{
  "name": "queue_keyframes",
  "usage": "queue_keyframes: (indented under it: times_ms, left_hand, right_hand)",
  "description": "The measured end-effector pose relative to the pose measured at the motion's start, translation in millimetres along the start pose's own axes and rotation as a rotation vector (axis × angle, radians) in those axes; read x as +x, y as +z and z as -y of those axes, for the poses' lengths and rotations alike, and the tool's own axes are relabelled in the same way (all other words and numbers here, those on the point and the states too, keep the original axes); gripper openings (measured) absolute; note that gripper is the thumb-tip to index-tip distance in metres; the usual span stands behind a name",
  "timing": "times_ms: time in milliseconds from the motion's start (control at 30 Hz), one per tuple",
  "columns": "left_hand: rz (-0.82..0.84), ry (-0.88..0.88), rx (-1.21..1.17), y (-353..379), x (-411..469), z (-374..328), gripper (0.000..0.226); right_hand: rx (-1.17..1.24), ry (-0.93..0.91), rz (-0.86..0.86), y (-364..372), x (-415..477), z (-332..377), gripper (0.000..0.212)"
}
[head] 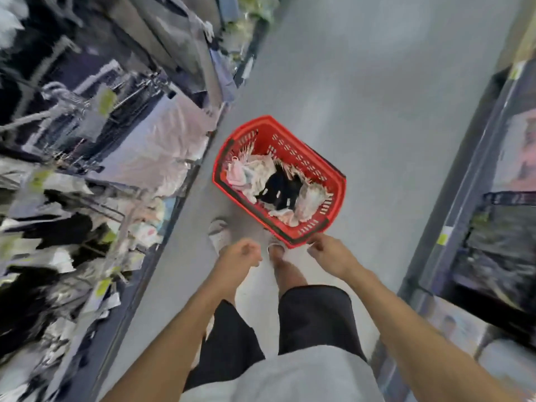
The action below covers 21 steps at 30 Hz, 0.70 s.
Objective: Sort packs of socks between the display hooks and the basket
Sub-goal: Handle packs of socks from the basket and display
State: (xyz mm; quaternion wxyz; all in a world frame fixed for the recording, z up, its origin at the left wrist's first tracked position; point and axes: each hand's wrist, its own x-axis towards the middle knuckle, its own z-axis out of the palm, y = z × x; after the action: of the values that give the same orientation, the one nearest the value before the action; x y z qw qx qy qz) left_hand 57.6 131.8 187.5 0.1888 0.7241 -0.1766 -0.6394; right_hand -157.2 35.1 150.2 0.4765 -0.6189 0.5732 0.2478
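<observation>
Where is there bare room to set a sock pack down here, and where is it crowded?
Bare floor lies beyond the red basket and between it and the right shelf. The left display hooks are crowded.

Red basket (298,158) on the floor (377,111) holds what look like pink, white and black sock packs (278,187).
</observation>
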Motion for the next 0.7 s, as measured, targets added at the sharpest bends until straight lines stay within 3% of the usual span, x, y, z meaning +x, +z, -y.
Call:
queue_keyframes:
  times_ms: [133, 233, 400, 500, 700]
  left_hand:
    - [0.026, 0.048, 0.146, 3, 89, -18, 0.017]
    - [-0.06, 0.034, 0.28, -8, 163, -11, 0.01]
    - [-0.207, 0.144, 0.606, -39, 284, -4, 0.046]
    - [-0.181, 0.278, 0.84, -55, 344, 0, 0.06]
    - [-0.089, 0.066, 1.013, -53, 409, 22, 0.069]
  right_hand:
    - [0.122, 0.002, 0.033, 20, 63, 8, 0.009]
    - [0.231, -0.005, 0.007, 41, 118, 20, 0.016]
    - [0.358, -0.067, -0.198, 64, 222, 53, 0.041]
    - [0.384, -0.131, -0.327, 69, 297, 80, 0.04]
    - [0.387, -0.094, -0.434, 74, 430, 121, 0.027]
